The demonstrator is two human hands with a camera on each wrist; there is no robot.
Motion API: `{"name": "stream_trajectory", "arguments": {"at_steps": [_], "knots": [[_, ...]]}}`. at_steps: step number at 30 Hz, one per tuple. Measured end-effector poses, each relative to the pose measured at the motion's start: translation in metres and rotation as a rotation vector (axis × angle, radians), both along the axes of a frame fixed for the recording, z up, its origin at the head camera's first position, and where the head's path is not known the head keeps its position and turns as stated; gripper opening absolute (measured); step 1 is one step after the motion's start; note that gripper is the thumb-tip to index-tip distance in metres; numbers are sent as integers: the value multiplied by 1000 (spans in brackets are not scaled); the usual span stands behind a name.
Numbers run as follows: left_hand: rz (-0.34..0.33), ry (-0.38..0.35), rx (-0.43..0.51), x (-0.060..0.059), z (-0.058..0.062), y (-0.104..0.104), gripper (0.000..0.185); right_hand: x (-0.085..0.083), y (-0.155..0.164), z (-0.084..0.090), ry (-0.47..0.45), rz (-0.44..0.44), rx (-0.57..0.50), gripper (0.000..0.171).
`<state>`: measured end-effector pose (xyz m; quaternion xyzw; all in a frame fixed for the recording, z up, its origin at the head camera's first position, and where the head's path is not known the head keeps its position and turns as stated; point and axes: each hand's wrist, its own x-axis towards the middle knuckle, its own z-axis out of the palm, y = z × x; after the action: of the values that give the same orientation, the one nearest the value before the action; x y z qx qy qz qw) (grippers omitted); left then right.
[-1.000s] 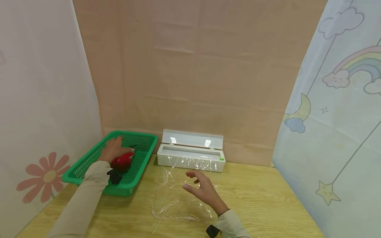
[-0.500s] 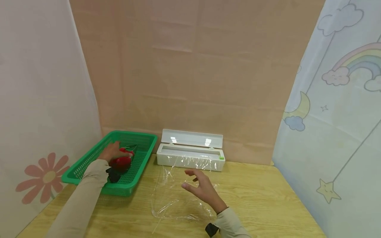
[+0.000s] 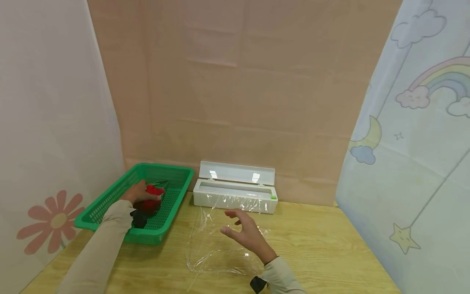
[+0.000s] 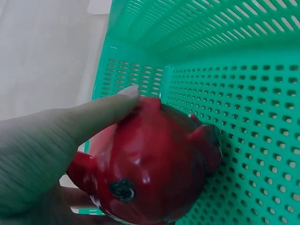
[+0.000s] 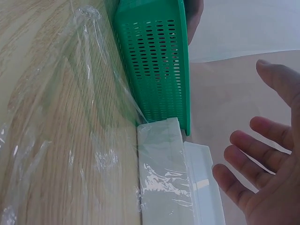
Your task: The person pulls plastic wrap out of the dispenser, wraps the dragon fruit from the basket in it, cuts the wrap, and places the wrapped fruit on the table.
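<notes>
In the head view my left hand (image 3: 137, 192) reaches into the green basket (image 3: 158, 237) and grips a glossy red dragon fruit (image 4: 150, 159). The left wrist view has the thumb across the fruit's skin and fingers under its far side. The fruit has pointed scales with dark tips and one dark round spot. My right hand (image 3: 247, 233) holds nothing, its fingers loosely bent and spread above a sheet of clear cling film (image 3: 205, 255). That film runs from the front of a white cling film dispenser (image 3: 235, 201) down onto the table.
The dispenser's lid (image 3: 236, 172) stands raised against the brown backdrop (image 3: 238, 102), and a small green slider (image 3: 273, 197) sits at its right end. Printed cloth walls border both sides of the wooden table (image 3: 323, 249). The basket stands left of the dispenser.
My left hand has sunk lower in the basket, and its spread fingers have drawn in around the dragon fruit. The right hand stays almost where it was.
</notes>
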<state>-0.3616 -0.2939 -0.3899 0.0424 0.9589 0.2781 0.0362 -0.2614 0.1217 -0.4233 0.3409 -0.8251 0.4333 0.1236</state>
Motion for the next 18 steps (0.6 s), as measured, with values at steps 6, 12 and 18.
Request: {"name": "stream_trajectory", "arguments": {"at_steps": [6,12,18], "knots": [[5,1,22,-1,0,2,82,0,0,2,6,0,-3,49],[-6,37,30,-4,-2,0,85,-2,-3,5,15,10,-18,50],[-17,81,22,-2,-5,-2,80,-2,-7,7,-10,34,-22,49]]}}
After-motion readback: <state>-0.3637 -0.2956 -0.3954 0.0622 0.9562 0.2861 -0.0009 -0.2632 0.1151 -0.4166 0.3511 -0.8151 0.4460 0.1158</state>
